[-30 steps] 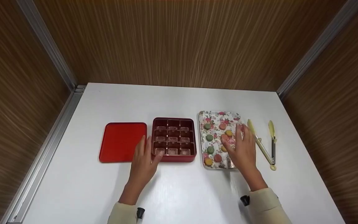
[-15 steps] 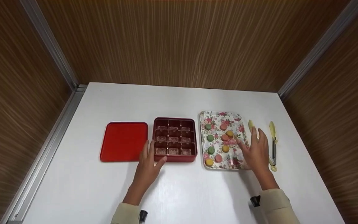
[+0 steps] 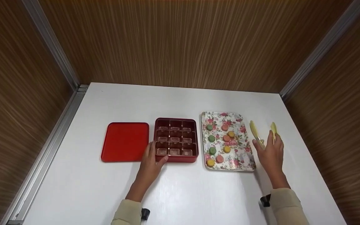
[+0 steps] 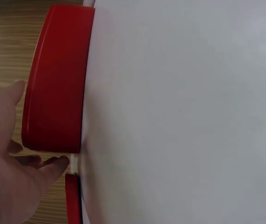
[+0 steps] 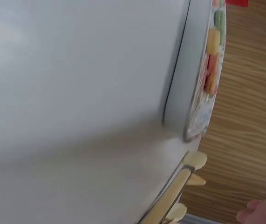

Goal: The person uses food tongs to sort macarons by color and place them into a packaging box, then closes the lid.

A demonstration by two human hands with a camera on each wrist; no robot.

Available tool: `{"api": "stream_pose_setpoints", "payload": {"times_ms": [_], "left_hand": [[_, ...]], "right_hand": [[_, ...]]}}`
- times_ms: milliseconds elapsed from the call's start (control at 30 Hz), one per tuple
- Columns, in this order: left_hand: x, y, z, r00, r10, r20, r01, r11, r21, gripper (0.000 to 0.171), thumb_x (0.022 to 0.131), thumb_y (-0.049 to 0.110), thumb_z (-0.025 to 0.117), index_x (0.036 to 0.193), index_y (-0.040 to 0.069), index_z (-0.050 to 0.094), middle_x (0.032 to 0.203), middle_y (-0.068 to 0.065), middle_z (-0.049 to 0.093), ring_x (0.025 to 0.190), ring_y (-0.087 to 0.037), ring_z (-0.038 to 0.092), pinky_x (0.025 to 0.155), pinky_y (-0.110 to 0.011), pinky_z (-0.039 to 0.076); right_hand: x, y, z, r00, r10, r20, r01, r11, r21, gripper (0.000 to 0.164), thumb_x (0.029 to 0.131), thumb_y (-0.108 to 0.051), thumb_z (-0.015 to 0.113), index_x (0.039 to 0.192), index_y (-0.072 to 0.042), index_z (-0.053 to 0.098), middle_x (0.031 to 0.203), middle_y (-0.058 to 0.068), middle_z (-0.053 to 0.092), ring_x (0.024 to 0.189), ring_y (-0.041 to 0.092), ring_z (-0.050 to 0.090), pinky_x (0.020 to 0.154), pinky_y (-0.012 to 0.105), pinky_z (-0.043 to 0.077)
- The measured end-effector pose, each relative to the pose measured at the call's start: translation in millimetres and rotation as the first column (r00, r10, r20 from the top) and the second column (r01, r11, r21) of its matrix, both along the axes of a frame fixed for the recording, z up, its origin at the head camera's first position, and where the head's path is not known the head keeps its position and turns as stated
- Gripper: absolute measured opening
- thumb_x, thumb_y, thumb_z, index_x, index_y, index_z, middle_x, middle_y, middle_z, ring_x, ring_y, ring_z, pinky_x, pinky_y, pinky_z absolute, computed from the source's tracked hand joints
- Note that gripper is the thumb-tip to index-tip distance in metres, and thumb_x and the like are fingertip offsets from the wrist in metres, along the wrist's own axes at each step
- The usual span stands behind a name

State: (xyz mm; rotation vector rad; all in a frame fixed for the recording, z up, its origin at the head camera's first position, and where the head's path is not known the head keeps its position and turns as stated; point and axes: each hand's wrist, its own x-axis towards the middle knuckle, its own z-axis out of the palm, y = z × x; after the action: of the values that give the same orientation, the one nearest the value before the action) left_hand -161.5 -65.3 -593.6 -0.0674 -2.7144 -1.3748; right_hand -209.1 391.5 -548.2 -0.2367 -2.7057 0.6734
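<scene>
My left hand (image 3: 148,167) is at the front left corner of a dark red square box (image 3: 181,158), its fingers along the left side and thumb at the front. In the left wrist view, the fingers (image 4: 53,168) reach around the end of the box (image 4: 60,79), mostly straight. The box holds a clear divided insert with several bare compartments. Over a pair of yellow-tipped tongs (image 3: 255,129) hovers my right hand (image 3: 271,157), fingers spread and hiding the handle end. The right wrist view shows a gap between the right hand (image 5: 265,205) and the tongs (image 5: 170,196).
Left of the box lies a flat red lid (image 3: 125,142). Between box and tongs sits a floral tray (image 3: 242,157) bearing several small green, pink and yellow macarons (image 3: 211,138). Wood-grain panels (image 3: 180,43) rise behind and beside the white table (image 3: 183,197).
My right hand has moved right, from above the floral tray to above the tongs. The left hand has come in closer against the box's corner.
</scene>
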Motion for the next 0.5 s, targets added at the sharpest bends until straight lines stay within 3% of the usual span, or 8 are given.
{"api": "stream_pose_setpoints", "payload": {"times_ms": [500], "left_hand": [[-10.0,-7.9,1.7,0.997,-0.051,0.056,0.053,0.998,-0.034,0.088,0.088,0.047,0.064,0.154,0.012,0.017,0.159,-0.009,0.016,0.144,-0.03,0.019,0.112,-0.051,0.026]], "right_hand": [[-3.0,32.3,-16.8,0.992,-0.065,0.11,0.077,0.991,-0.108,0.083,0.094,-0.047,0.054,0.152,-0.002,0.015,0.151,0.03,0.01,0.138,0.049,0.01,0.104,0.066,0.022]]}}
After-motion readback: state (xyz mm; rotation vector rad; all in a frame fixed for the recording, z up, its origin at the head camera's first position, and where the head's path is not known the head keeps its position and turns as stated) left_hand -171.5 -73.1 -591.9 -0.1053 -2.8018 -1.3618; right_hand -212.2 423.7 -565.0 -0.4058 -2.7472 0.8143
